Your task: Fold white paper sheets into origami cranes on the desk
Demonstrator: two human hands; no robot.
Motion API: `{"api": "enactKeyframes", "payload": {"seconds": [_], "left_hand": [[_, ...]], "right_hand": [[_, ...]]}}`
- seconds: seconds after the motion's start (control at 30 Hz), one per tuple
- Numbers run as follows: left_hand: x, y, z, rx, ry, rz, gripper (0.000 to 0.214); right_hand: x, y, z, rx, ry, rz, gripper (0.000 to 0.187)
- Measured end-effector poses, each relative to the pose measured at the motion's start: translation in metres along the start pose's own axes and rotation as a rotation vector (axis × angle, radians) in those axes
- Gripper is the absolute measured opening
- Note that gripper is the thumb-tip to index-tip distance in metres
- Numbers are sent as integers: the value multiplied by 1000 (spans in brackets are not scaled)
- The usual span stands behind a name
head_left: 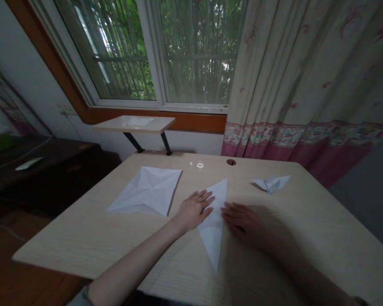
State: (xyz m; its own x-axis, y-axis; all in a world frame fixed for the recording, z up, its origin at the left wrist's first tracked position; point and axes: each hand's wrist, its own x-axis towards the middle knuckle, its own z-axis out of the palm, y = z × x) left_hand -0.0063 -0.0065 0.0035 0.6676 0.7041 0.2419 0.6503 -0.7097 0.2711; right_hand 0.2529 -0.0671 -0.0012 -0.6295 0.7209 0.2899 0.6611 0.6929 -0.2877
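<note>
A white sheet of paper folded into a triangle (214, 238) lies flat on the table between my hands, one long edge to the right. My left hand (196, 209) rests on its left part, fingers stretched out and slightly spread. At the right edge of the triangle, the fingertips of my right hand (242, 219) touch the paper or come very close to it; those fingers are extended too. To the left lies a creased, unfolded white sheet (147, 189). A folded paper bird (272, 183) sits on the right side of the table.
The pale wooden table (98, 248) spans the view. A small raised shelf (115, 123) on black supports stands at its back left, a paper lying on top. Behind are a window (194, 55) and a patterned curtain (293, 85). A dark low cabinet (60, 157) stands at left.
</note>
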Motion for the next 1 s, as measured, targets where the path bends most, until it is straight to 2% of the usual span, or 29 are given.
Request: {"api": "enactKeyframes", "payload": {"seconds": [0.17,0.3,0.43,0.6,0.77,0.87,1.0], "left_hand": [[1,2,-2,57,51,-61,40],[1,0,-4,3,119,-90,37],[1,-1,-7,-120,214,-125,34],[0,0,-11,-229,347,-77,30],[-2,3,-15,-325,474,-37,28],[-4,3,-17,-368,516,-6,27],[-7,2,-20,-420,528,55,29]], "right_hand": [[2,-12,-10,53,-58,-53,36],[3,-12,-7,77,1,-29,35],[2,-6,-1,12,30,2,35],[1,-2,4,-78,67,26,34],[-1,-3,1,-135,128,6,34],[-3,-6,-3,-184,147,-29,42],[-3,-9,-2,-223,128,-78,72]]}}
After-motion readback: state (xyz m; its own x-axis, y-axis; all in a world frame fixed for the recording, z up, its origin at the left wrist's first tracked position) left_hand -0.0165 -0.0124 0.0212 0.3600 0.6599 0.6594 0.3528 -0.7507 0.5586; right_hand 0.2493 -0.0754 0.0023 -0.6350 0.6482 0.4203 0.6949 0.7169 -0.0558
